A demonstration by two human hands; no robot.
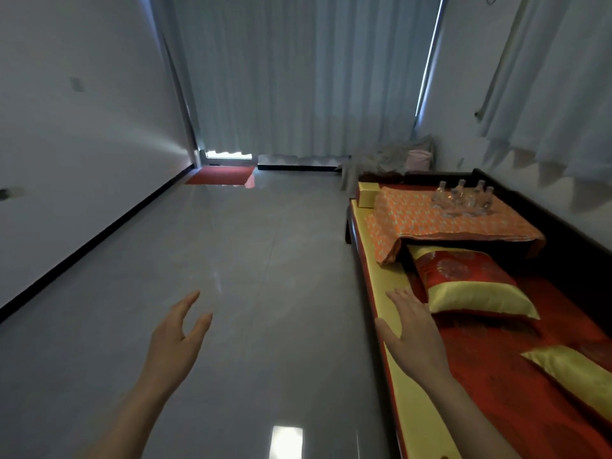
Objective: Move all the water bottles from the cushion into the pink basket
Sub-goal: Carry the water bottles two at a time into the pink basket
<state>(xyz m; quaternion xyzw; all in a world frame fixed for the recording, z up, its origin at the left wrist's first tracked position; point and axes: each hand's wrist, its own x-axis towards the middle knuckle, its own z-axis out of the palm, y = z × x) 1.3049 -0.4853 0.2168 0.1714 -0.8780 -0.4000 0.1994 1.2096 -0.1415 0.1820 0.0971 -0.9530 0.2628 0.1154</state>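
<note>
Several clear water bottles [462, 198] stand close together on an orange patterned cushion [440, 223] at the far end of a long bench on the right. A pink basket [418, 159] shows beyond the bench's far end, partly hidden under grey cloth. My left hand [175, 336] is held out over the floor, fingers apart and empty. Over the bench's yellow front edge my right hand [412, 329] is spread flat, holding nothing. Both hands are far short of the bottles.
A dark wooden bench [563, 233] with red and yellow padding runs along the right wall, with a red and yellow pillow [467, 283] and another [569, 369] nearer me. Grey tiled floor [248, 260] stretches ahead to curtains and a red doormat [220, 175].
</note>
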